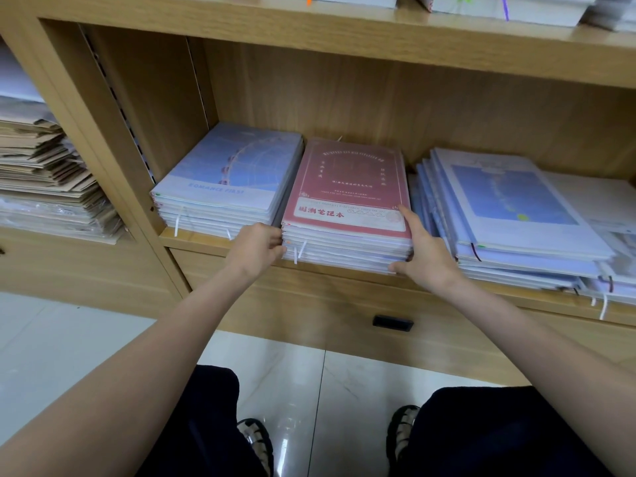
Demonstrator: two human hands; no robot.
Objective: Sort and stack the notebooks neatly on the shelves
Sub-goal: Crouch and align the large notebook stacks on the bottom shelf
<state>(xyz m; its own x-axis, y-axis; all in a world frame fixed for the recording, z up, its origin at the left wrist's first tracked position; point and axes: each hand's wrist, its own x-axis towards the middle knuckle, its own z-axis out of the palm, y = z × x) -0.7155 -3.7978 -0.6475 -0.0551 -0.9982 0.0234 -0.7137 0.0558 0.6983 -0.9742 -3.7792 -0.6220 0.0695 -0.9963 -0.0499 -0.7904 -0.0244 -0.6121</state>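
Notebooks with red plastic-wrapped covers, stacked mid-frame on the pale wooden shelf with long axis running away, are being clasped at both front corners: left hand curling round one, right hand pinching the other.

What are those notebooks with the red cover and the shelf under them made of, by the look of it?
Red-covered notebooks: paper, probably each in a clear plastic sleeve, since the top cover shows a soft glare and transparent edges overhang the stack. Shelf: light wood-grain board, likely laminate rather than solid wood; the grain looks printed and even, with a slight sheen, though that is uncertain.
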